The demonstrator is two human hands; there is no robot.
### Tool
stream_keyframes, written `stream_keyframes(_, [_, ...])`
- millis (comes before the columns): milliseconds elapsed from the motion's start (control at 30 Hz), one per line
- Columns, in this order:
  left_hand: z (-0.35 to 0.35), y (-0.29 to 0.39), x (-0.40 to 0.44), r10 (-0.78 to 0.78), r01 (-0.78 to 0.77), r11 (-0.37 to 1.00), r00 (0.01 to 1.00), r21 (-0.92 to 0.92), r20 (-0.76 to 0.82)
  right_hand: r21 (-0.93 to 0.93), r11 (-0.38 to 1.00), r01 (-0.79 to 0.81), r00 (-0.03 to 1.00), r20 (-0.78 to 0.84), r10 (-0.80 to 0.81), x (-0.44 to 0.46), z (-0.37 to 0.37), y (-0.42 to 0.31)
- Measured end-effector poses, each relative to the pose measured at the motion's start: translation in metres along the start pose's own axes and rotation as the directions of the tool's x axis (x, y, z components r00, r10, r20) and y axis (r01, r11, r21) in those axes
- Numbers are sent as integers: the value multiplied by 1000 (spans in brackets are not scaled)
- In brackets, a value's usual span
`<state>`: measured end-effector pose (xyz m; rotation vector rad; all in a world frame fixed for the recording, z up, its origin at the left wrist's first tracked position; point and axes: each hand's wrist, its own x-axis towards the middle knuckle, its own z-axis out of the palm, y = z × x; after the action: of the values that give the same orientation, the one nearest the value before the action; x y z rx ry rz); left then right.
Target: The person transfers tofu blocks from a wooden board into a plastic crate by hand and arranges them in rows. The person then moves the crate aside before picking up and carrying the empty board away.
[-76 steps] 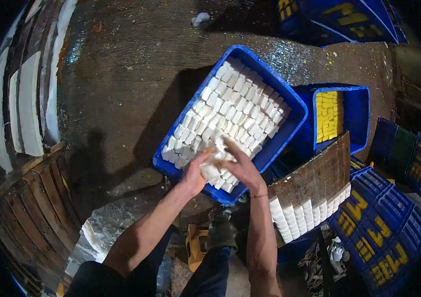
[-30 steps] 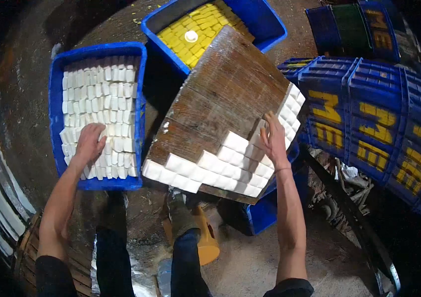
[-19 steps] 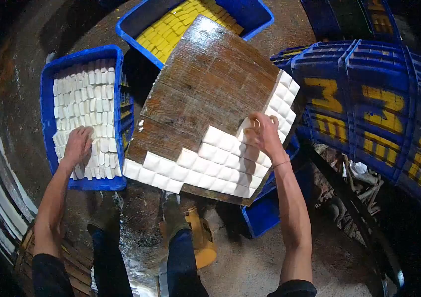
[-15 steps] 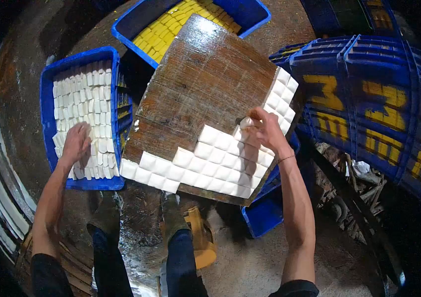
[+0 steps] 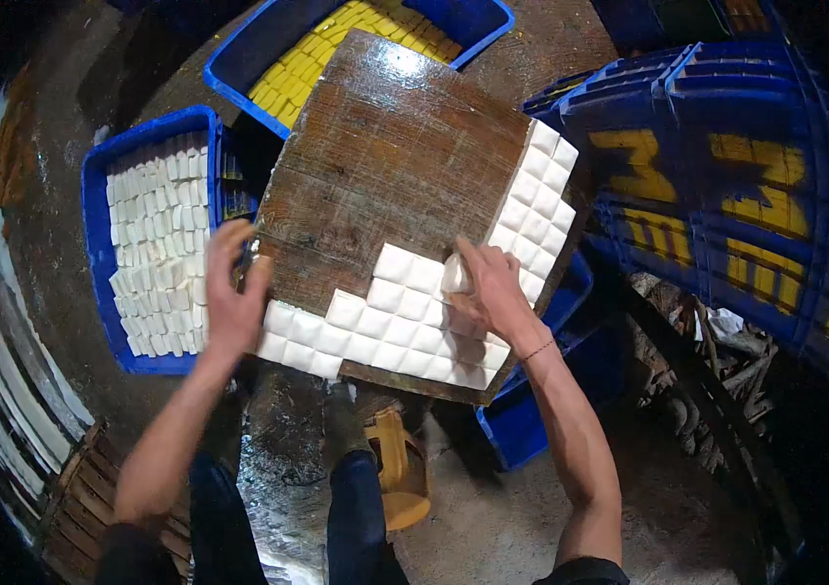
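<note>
I see the left hand (image 5: 236, 302) spread, right hand (image 5: 494, 288) pinching a white block (image 5: 454, 276); excess finger pressure could dent it

the wooden board (image 5: 385, 161) looks glossy, the white blocks (image 5: 398, 329) smooth.

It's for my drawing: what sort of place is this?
Probably a food workshop, perhaps for tofu: white blocks on a wooden board, a blue tub of yellow blocks, and yellow-lettered blue crates.
</note>
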<state>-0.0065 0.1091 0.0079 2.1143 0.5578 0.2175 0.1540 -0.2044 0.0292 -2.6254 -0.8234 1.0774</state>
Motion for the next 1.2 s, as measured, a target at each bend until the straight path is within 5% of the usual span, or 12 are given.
stream_keyframes(100, [46,31,-18,-239,287,892,955,-350,175,8,993,121,991,-65,-120,8,13,17])
stream_keyframes(233, [100,53,-43,-378,640,374,766,-671,520,287,951,117,993,-58,-104,4,-3,11])
stream_keyframes(333, [128,85,-62,-446,698,170,684,-696,577,489,872,-26,978,191,-78,-21,-21,-23])
stream_keyframes(467, [141,75,-86,-347,647,-175,664,-742,662,526,843,111,993,-15,-121,-32,-6,-28])
stream_keyframes(533, [139,67,-90,-411,588,-317,622,-744,667,-71,988,141,919,-363,-157,-20,26,-5])
stream_keyframes(567, [131,66,-89,-431,564,-367,602,-740,672,-147,983,112,912,-377,-161,-20,41,-4])
stream_keyframes(733, [114,57,-89,-428,559,-322,634,-764,644,-199,974,109,891,-414,-184,-26,72,-2])
stream_keyframes(833, [110,58,-86,-482,526,-262,655,-809,582,13,989,150,914,-384,-133,-25,58,-3])
stream_keyframes(933, [93,66,-80,-417,528,-431,603,-732,680,154,979,137,943,-323,-81,-17,51,-1])
stream_keyframes(1033, [89,69,-78,-385,546,-458,590,-701,710,268,952,148,968,-236,-84,-14,40,5])
stream_keyframes(1100, [92,63,-79,-388,496,-489,613,-718,688,524,847,-93,996,55,75,-16,27,4])
stream_keyframes(1200, [88,67,-76,-458,483,-469,583,-740,671,304,951,59,992,86,-89,-26,28,0])
